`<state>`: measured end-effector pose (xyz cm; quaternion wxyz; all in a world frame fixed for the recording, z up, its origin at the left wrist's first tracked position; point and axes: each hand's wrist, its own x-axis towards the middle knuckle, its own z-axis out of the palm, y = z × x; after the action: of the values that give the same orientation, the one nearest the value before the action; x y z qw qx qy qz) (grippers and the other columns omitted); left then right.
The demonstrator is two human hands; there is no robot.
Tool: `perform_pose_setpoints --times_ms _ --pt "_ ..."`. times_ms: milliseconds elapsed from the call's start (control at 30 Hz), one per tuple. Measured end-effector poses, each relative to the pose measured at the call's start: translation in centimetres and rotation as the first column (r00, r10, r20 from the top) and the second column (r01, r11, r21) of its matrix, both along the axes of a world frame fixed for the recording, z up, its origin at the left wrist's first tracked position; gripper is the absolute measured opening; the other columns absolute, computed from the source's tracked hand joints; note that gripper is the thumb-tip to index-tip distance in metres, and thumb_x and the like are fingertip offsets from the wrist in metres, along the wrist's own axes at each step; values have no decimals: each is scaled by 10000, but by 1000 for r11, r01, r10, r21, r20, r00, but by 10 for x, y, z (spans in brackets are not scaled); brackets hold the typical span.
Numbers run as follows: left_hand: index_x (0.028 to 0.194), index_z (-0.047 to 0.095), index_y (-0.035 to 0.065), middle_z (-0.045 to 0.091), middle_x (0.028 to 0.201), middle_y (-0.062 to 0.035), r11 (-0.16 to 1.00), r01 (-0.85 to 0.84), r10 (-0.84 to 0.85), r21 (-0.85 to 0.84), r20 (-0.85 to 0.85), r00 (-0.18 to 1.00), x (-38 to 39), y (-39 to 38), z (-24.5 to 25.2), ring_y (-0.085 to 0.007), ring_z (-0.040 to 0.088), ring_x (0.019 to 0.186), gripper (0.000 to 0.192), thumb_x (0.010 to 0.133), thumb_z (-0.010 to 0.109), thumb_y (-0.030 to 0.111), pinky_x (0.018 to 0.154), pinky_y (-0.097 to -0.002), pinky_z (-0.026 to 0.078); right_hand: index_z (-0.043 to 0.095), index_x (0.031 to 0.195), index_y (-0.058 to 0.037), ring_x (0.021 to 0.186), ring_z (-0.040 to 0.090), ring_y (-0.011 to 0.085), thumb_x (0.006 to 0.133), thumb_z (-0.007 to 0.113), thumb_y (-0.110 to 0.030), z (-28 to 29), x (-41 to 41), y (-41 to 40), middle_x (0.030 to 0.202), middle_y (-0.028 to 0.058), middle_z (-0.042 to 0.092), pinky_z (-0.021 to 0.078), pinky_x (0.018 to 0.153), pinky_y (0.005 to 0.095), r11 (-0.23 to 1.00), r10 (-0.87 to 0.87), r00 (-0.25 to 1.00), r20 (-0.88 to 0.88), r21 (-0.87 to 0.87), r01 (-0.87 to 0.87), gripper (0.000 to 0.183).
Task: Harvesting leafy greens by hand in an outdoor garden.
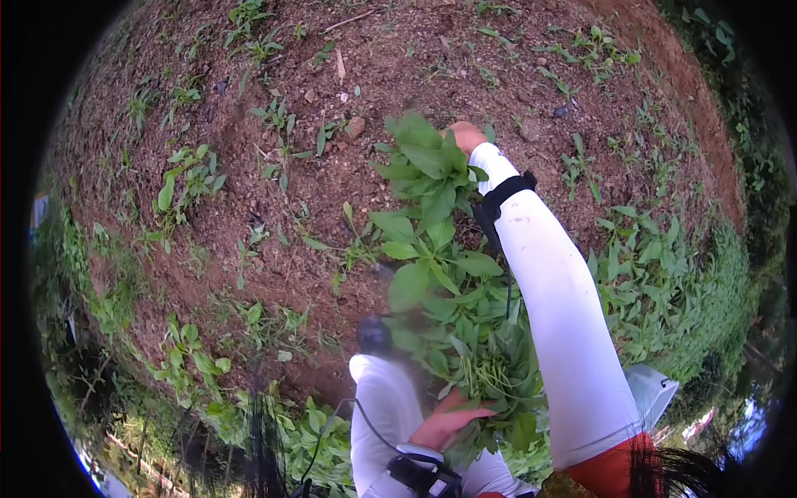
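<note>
My left hand point(451, 417) holds a thick bunch of leafy green stems point(492, 370) low in the picture, close to my knees. The thumb lies across the bunch, and leaves cover most of the other fingers. Farther out, my right hand point(466, 136) is down by a broad-leaved green plant point(426, 152) on the soil. Its fingers are hidden behind the leaves, so their grip does not show. Another broad-leaved plant point(429, 261) lies between the two hands.
Brown, gritty soil point(299, 56) spreads ahead, dotted with small weeds point(190, 180) and stones. Denser greenery point(660, 274) grows on the right. A pale container point(650, 392) is partly visible beyond my right arm. A cable point(373, 426) runs by my left wrist. My shoe point(373, 336) is on the soil.
</note>
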<state>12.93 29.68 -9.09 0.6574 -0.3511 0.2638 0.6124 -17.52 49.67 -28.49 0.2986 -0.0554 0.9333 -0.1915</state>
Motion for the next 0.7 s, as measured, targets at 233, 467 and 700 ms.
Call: perform_pose_setpoints --times_ms 233,467,700 --pt "1191 379 -2 485 1138 -112 999 -20 18 47 45 999 1 -4 1 -201 491 1032 519 719 591 -44 858 -289 427 583 841 105 753 614 259 523 697 -292 8 20 -26 856 189 617 467 692 294 651 -702 652 286 -114 750 521" --pt "1124 449 -1 525 1061 -94 929 174 -320 -328 -468 824 5 -37 7 -189 521 943 391 753 570 31 817 -285 441 612 764 38 627 564 151 569 656 -155 28 34 -29 702 124 608 445 616 264 298 -925 377 53 -519 801 278" --pt "1128 444 2 525 1050 -94 764 -178 -297 -620 -583 756 16 -64 -15 -179 515 938 380 764 553 28 814 -284 437 553 686 -5 615 521 81 649 566 -83 142 123 -20 628 36 569 424 588 247 680 -380 923 56 -660 320 88"
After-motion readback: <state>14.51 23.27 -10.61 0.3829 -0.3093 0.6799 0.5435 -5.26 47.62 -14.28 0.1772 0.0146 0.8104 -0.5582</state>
